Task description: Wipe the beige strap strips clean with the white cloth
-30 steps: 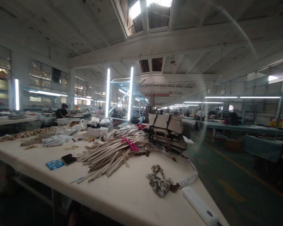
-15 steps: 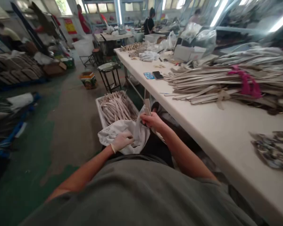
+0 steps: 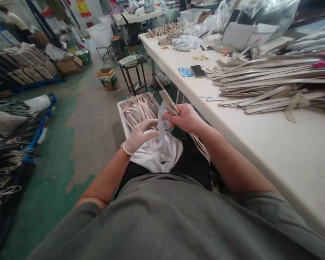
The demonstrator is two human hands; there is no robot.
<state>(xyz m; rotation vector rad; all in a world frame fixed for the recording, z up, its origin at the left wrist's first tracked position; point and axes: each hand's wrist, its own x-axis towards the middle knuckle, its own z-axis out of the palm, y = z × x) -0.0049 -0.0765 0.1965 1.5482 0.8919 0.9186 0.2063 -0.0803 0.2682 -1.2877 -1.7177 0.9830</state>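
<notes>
I sit beside a long white table (image 3: 260,141). My right hand (image 3: 185,117), bare, is closed around a beige strap (image 3: 168,103) whose ends stick up past my fingers; the rest of it hangs down over my lap. My left hand (image 3: 139,133) wears a thin pale glove and grips a white cloth (image 3: 161,153) that lies on my lap, holding a fold of it up against the strap. Just beyond my hands, on the floor, stands a white tray (image 3: 121,112) filled with several similar straps.
A big pile of beige straps (image 3: 273,81) covers the table to my right, with a phone (image 3: 198,70) and a blue card (image 3: 186,72) further along. A stool (image 3: 132,70), boxes and stacked goods stand on the green floor to the left. People work at the far end.
My head dropped from looking across the hall to looking down at my lap. Since half a second ago, both hands have lifted closer together, with the cloth brought up to the strap.
</notes>
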